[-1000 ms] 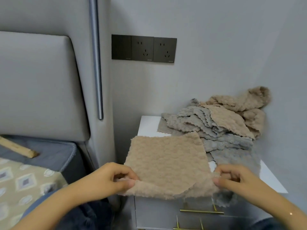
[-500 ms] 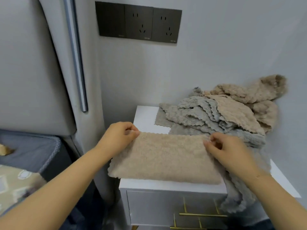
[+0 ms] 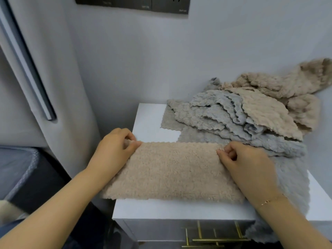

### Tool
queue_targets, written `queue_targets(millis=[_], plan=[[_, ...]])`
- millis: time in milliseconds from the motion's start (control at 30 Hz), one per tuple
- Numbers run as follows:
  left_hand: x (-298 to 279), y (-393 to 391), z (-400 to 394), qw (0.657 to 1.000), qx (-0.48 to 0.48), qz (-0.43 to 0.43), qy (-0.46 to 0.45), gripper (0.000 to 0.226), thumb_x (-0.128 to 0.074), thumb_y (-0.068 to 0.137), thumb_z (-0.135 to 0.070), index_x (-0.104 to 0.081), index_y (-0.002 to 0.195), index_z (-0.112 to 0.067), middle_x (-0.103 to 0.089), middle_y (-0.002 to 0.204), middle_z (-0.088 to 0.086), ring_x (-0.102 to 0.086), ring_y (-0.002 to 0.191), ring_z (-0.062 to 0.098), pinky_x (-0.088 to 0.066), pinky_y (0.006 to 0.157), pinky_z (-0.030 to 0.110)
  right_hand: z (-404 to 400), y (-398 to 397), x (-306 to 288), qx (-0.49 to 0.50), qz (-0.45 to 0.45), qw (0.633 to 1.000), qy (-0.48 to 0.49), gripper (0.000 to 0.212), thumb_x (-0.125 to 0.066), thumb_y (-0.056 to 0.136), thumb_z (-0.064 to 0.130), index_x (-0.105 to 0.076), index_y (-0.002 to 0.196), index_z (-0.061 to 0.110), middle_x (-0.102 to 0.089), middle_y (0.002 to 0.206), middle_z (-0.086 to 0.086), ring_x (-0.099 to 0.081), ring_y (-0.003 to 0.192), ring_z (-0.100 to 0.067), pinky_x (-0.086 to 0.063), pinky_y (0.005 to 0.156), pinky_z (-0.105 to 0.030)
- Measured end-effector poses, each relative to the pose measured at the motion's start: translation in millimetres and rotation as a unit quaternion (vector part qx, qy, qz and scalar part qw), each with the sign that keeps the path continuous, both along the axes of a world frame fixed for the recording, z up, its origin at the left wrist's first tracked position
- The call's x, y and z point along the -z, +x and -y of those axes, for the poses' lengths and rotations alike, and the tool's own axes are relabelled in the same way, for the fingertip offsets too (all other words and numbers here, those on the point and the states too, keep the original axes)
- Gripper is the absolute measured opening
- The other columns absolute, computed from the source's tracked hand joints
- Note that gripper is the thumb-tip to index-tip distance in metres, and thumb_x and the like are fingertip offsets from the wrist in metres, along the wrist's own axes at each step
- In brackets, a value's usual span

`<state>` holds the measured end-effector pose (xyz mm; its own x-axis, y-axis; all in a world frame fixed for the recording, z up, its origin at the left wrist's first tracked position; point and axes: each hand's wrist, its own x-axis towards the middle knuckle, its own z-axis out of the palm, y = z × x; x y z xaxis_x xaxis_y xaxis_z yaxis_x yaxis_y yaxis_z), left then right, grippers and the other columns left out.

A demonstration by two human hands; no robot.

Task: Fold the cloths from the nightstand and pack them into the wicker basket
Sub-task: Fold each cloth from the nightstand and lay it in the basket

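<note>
Nearest the viewer, two bare forearms reach forward over a white nightstand [image 3: 149, 121], whose front shows brass drawer handles [image 3: 212, 239]. A beige cloth [image 3: 172, 169] lies flat along the nightstand's front edge as a wide rectangle that looks already folded in half, its left end hanging a little past the side. The left hand [image 3: 115, 148] pinches the cloth's far left corner between thumb and curled fingers; the right hand [image 3: 246, 162] pinches the far right corner the same way, and a thin bracelet [image 3: 267, 201] sits on that wrist. The cloth looks plush, light and floppy, with a scalloped edge, so it will likely sag if lifted from one point and hold no crease unaided; the corners, where the hands are now, seem the best places to hold it for the next fold, with a flat press afterwards. Behind it, touching its far right edge, lies a loose pile [image 3: 242, 119] of grey and beige cloths, heaped against the wall, one grey piece trailing over the nightstand's right front. Beyond that are the grey wall and a dark socket panel [image 3: 133, 4]. To the left stands a padded headboard [image 3: 21, 87]. No basket is in view.
</note>
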<state>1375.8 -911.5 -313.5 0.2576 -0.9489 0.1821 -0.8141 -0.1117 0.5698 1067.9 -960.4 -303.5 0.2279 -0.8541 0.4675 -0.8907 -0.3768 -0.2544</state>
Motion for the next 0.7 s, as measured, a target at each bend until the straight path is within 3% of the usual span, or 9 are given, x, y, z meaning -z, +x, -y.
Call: queue_targets(millis=[100, 167, 267, 367, 467, 700], plan=[[-0.5, -2.3, 0.2, 0.994, -0.028, -0.07, 0.073, 0.032, -0.056, 0.093, -0.044, -0.054, 0.115, -0.021, -0.054, 0.118, -0.001, -0.051, 0.099, 0.01, -0.037, 0.08, 0.024, -2.1, 0.9, 3.3, 0.005, -0.005, 1.0, 0.012, 0.016, -0.068, 0.085, 0.033, -0.058, 0.089, 0.021, -0.055, 0.058, 0.008, -0.052, 0.05, -0.014, -0.046, 0.041, -0.034], [-4.2, -4.9, -1.6, 0.976, -0.037, -0.156, 0.151, 0.047, -0.047, 0.096, -0.048, -0.043, 0.134, -0.02, -0.049, 0.133, 0.002, -0.048, 0.106, 0.013, -0.036, 0.085, 0.027, -1.9, 0.7, 6.1, 0.017, -0.014, 1.0, 0.021, 0.026, -0.067, 0.086, 0.035, -0.059, 0.104, 0.018, -0.055, 0.059, 0.007, -0.053, 0.05, -0.015, -0.044, 0.04, -0.033], [-6.1, -5.3, -7.2, 0.943, -0.054, -0.231, 0.232, 0.049, -0.039, 0.097, -0.054, -0.039, 0.137, -0.026, -0.055, 0.124, 0.0, -0.056, 0.098, 0.015, -0.042, 0.079, 0.029, -0.3, 0.4, 8.6, 0.027, -0.031, 0.999, 0.026, 0.032, -0.065, 0.088, 0.035, -0.063, 0.111, 0.014, -0.056, 0.062, 0.005, -0.054, 0.054, -0.017, -0.035, 0.04, -0.026], [-5.3, -3.5, -12.2, 0.947, -0.084, -0.263, 0.162, 0.034, -0.051, 0.095, -0.048, -0.051, 0.119, -0.024, -0.059, 0.109, -0.002, -0.057, 0.088, 0.013, -0.042, 0.066, 0.026, -1.6, 1.0, 5.6, 0.026, -0.016, 0.999, 0.038, 0.018, -0.065, 0.089, 0.033, -0.063, 0.097, 0.018, -0.052, 0.064, 0.008, -0.049, 0.056, -0.014, -0.025, 0.042, -0.022], [-6.6, -2.6, -15.7, 0.954, -0.104, -0.264, 0.091, 0.023, -0.058, 0.094, -0.04, -0.054, 0.107, -0.021, -0.061, 0.101, 0.0, -0.057, 0.08, 0.014, -0.042, 0.06, 0.025, -5.5, 0.9, 3.5, 0.019, 0.007, 0.999, 0.049, 0.017, -0.066, 0.089, 0.029, -0.055, 0.081, 0.02, -0.049, 0.064, 0.008, -0.046, 0.055, -0.012, -0.027, 0.043, -0.024], [-10.0, -4.5, -19.0, 0.96, -0.096, -0.262, -0.014, 0.024, -0.065, 0.09, -0.035, -0.055, 0.104, -0.019, -0.064, 0.101, -0.005, -0.058, 0.084, 0.01, -0.042, 0.065, 0.02, -16.0, -2.7, -1.6, -0.011, 0.086, 0.994, 0.063, 0.014, -0.062, 0.091, 0.026, -0.056, 0.081, 0.019, -0.051, 0.073, 0.007, -0.048, 0.062, -0.007, -0.033, 0.049, -0.021]])
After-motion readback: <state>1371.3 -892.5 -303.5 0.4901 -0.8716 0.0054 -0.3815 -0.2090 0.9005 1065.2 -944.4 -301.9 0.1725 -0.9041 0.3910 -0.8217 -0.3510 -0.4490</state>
